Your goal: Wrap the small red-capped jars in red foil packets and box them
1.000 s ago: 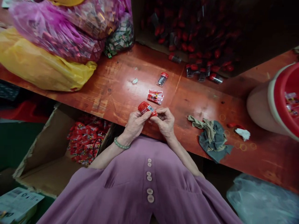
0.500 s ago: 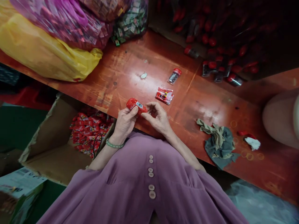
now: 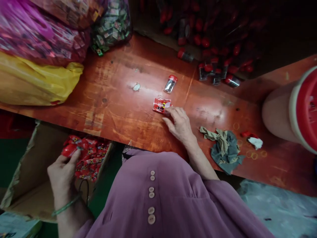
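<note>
Far left, yellow plastic bag [image 3: 37, 84] under a pink bag of packets [image 3: 37, 36], both on the red-brown wooden table [image 3: 119, 99]. Below the table edge, open cardboard box [image 3: 29, 185] holding a heap of small red packets [image 3: 91, 158]. Your left hand [image 3: 63, 172] is over that box, fingers pinching one red wrapped packet [image 3: 69, 150] at the pile's left edge; green bead bracelet [image 3: 65, 205] on the wrist. Mid-table: small white scrap [image 3: 136, 87], then a small clear vial with red cap [image 3: 170, 83] lying on its side. Just below the vial, a flat red printed sachet [image 3: 161, 105] on the table; your right hand [image 3: 179, 124] has its fingertips touching the sachet's right end, fingers loosely spread, not closed on it. Purple buttoned garment [image 3: 158, 198] fills the bottom. Behind, dark box of red-capped vials [image 3: 213, 49]. Right of the hand, crumpled grey-green rag [image 3: 225, 148], white-and-red scrap [image 3: 255, 141], then red-rimmed cream bucket [image 3: 292, 109] at the far right
</note>
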Action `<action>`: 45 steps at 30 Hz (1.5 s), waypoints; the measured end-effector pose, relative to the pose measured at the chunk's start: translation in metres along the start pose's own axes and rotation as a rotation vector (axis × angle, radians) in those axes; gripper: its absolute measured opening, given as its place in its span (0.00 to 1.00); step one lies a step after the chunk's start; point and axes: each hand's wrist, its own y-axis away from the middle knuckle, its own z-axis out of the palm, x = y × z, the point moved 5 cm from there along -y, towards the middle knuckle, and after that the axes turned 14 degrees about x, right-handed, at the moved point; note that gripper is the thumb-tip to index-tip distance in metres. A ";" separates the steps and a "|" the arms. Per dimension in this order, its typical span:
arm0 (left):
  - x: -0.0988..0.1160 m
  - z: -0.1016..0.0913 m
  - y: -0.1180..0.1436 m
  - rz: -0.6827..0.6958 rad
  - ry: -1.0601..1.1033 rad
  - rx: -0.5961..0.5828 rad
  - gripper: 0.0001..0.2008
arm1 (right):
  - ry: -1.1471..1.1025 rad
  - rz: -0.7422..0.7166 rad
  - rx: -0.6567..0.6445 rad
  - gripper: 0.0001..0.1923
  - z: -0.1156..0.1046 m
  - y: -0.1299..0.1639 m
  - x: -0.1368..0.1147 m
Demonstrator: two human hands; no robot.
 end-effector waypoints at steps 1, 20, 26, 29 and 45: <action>0.004 0.005 -0.004 0.053 -0.046 -0.018 0.13 | 0.068 -0.008 -0.016 0.19 -0.002 -0.004 0.008; -0.016 0.218 -0.022 1.081 -0.558 -0.511 0.19 | 0.176 -0.114 -0.072 0.09 0.004 -0.010 0.020; -0.010 0.218 -0.026 1.100 -0.489 -0.389 0.12 | 0.007 0.226 0.045 0.18 -0.012 -0.068 0.047; -0.008 0.222 -0.028 1.057 -0.433 -0.355 0.11 | 0.168 0.304 0.075 0.29 0.001 -0.098 0.057; -0.009 0.228 -0.033 0.869 -0.533 -0.408 0.12 | -0.351 0.393 0.299 0.22 0.006 -0.080 0.076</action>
